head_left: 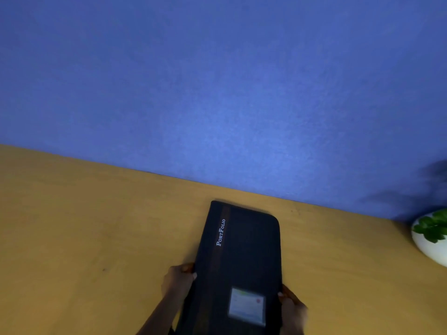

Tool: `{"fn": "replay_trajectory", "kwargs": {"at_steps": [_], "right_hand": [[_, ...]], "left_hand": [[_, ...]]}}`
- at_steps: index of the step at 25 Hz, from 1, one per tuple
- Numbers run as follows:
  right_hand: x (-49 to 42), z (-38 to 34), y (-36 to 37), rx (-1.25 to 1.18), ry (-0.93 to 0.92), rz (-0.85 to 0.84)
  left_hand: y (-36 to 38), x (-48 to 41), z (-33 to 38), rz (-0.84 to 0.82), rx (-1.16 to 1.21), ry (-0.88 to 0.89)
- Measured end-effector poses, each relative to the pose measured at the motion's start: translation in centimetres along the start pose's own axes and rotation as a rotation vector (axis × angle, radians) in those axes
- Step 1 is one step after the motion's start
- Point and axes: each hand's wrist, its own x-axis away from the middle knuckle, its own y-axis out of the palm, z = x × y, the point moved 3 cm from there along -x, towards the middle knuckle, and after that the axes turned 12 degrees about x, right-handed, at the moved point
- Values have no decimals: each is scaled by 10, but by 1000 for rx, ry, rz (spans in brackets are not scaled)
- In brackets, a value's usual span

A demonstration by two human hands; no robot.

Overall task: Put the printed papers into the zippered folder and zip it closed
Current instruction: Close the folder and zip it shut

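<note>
A: Folder's (238,264) the black zippered one w/ "PortFolio" printed up its left strip, lower centre of the frame. Why's it gripped on both sides like that?

B: My guess: both long edges are pinched so it stays flat and square while it's set down or lined up on the wooden tabletop (96,226). Left hand (177,280) sits at the folder's left edge, fingers curled round it, thumb tip on top of the cover. Right hand (291,305) does the same at the right edge, lower in frame, fingertips pressed on the cover rim. Both closed on it, not spread.

A: Arm pose?

B: Left forearm comes up from the bottom edge at a slant toward the right; right wrist enters near bottom centre-right, mostly cut off. Near end of the folder runs out of frame, so can't tell if it's resting on the table there or lifted.

A: Open or zipped?

B: Cover looks shut; zipper pull not visible, so can't say. Pale label card (246,308) sits in a window near the lower right of the cover. No printed papers in view.

A: Anything else round it?

B: White planter (429,247) w/ green leaves at the right edge, well apart. Blue wall (217,81) fills the upper half.
</note>
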Motion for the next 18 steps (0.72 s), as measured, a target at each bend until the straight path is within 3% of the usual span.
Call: {"fn": "replay_trajectory", "kwargs": {"at_steps": [8,18], "right_hand": [[64,-28,100,-88,-57,-81],[79,-74,204,68,-134,-107]], "left_hand": [[-113,-46,-4,117,174,29],[-188,-138,20,131,118,77]]}}
